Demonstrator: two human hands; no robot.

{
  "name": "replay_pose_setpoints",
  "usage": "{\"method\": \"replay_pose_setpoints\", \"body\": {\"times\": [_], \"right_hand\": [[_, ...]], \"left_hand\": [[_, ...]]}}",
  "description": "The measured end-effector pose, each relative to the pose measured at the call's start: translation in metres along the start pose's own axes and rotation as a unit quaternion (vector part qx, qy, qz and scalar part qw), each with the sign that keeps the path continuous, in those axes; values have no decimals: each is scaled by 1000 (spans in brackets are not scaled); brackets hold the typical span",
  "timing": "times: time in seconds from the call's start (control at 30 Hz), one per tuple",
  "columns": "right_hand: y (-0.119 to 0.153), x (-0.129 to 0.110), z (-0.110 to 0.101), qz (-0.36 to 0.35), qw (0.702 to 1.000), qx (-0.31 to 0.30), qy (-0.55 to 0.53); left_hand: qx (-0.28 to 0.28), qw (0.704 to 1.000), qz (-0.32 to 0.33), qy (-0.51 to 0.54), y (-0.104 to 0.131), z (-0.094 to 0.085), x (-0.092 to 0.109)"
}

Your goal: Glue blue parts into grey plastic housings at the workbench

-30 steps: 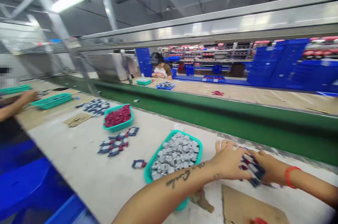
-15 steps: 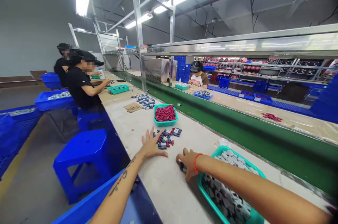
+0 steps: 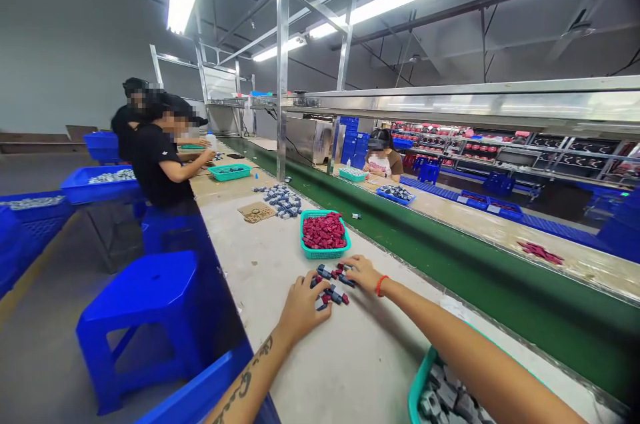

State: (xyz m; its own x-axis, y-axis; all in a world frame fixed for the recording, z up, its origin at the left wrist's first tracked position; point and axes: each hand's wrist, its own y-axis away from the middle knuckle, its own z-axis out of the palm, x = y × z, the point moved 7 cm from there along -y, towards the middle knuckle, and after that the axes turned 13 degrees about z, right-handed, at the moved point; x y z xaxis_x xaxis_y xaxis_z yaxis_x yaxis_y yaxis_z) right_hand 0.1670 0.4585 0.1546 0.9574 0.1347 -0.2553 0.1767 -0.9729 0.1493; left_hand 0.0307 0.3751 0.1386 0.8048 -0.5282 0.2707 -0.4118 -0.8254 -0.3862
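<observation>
I see a small heap of blue-and-red parts [image 3: 331,283] lying on the pale bench [image 3: 260,264], just in front of the teal basket of red parts [image 3: 324,235]. My left hand [image 3: 303,304] rests at the heap's near edge, fingers spread and curved over it, touching the closest pieces. My right hand [image 3: 361,273] lies on the heap's far-right side, toward the belt, fingers bent onto the parts. Each grip is loose and cupped around the pile; I cannot tell whether either hand has a single part pinched.

Beyond the basket of red parts lie a cardboard piece [image 3: 257,212] and a second scatter of blue parts [image 3: 280,199]. Further along the same bench stands a teal tray [image 3: 229,172], where a person in black [image 3: 157,161] works. Nearer to me than the basket, at the bottom edge, is a teal basket of grey parts [image 3: 435,397], partly covered by my right forearm.

To the right of the basket runs a green conveyor belt [image 3: 425,251]; another person [image 3: 383,157] sits across it. To its left, blue stools [image 3: 145,317] stand on the floor. Fluorescent tubes hang on a steel frame overhead.
</observation>
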Motion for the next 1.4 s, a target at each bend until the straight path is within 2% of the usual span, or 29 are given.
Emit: {"method": "replay_pose_setpoints", "body": {"times": [0.17,0.3,0.43,0.53,0.6,0.67,0.77,0.83,0.9,0.97,1.03,1.07,1.13,1.17,1.2,1.27,1.33,1.4], "right_hand": [[2,-23,27,-67,996,-64,16],[0,-32,39,-57,996,-63,20],[2,-31,42,-29,997,-73,13],[8,-30,38,-14,998,-66,-3],[13,-31,34,-5,998,-57,-17],[18,-31,30,4,998,-49,-35],[27,-29,20,19,997,-41,-68],[35,-23,7,31,994,-40,-96],[47,-10,-16,47,990,-42,-128],[65,16,-50,65,984,-41,-160],[92,59,-90,93,978,-28,-182],[111,87,-109,113,976,-17,-188],[158,148,-139,165,969,8,-184],[185,180,-148,195,965,15,-175],[213,212,-150,227,960,19,-163],[266,270,-140,287,949,6,-132],[311,317,-115,330,938,-13,-101],[344,350,-86,355,931,-25,-79]], "left_hand": [[9,999,-36,-3,-1,1,5],[1,997,-76,10,-4,0,-2],[7,991,-129,27,-8,-7,-15],[21,988,-143,51,-9,-10,-18],[47,986,-139,76,-7,-11,-16],[97,979,-144,108,-3,-13,-18],[209,943,-193,172,10,-19,-34],[281,898,-245,235,21,-23,-49],[327,843,-292,311,28,-28,-56],[341,795,-318,388,25,-36,-50],[328,764,-314,459,10,-46,-27],[313,756,-301,490,-1,-51,-8],[265,755,-254,543,-26,-58,45],[226,763,-217,565,-39,-58,79],[178,774,-171,583,-51,-55,120],[59,796,-62,599,-69,-39,211],[-47,815,51,575,-78,-11,302],[-136,830,143,522,-79,27,380]]}}
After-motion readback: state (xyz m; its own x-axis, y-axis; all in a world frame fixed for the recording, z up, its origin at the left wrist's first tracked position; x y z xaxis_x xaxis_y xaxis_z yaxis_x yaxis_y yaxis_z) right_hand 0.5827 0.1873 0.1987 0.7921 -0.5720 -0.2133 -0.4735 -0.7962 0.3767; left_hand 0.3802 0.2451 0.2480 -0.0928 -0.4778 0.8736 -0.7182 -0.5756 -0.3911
